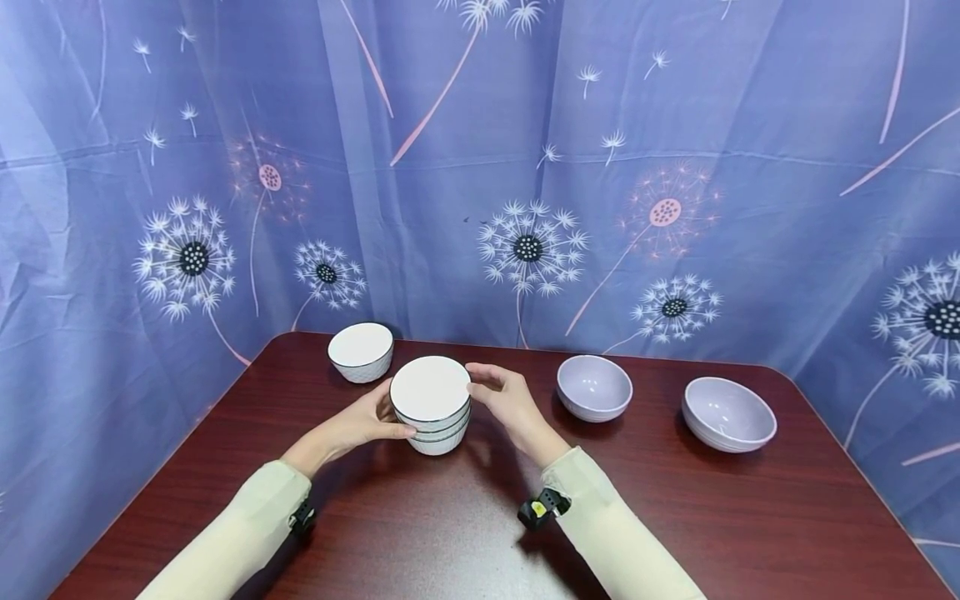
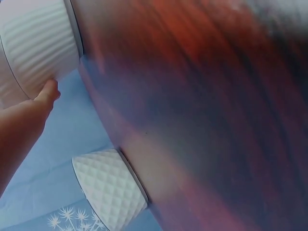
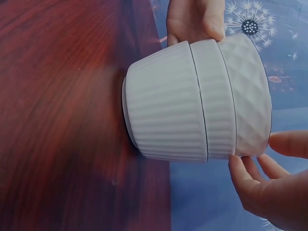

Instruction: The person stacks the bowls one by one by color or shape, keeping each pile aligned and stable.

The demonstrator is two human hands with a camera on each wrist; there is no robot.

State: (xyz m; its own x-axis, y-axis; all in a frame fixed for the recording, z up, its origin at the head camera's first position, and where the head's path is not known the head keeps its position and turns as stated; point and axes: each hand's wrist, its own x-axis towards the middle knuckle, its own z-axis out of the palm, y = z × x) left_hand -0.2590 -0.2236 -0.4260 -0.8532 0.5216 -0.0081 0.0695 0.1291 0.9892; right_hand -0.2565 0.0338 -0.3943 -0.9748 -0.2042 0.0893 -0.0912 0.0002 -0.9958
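A stack of white bowls [image 1: 431, 392] with dark rims stands on the table in front of me. In the right wrist view its lower two bowls [image 3: 166, 103] are ribbed, and the top bowl [image 3: 248, 96] has a diamond pattern. My left hand [image 1: 360, 423] holds the stack's left side, thumb toward me; in the left wrist view its thumb [image 2: 47, 94] lies against the ribbed wall. On the right side, my right hand [image 1: 510, 404] holds the top bowl between thumb and fingers near the rim [image 3: 270, 120].
Another white diamond-patterned bowl [image 1: 361, 354] stands behind and left of the stack. Two lavender bowls, one nearer [image 1: 594, 388] and one farther right [image 1: 728, 414], stand on the dark red wooden table [image 1: 420, 533]. A blue dandelion-print curtain [image 1: 450, 208] hangs behind.
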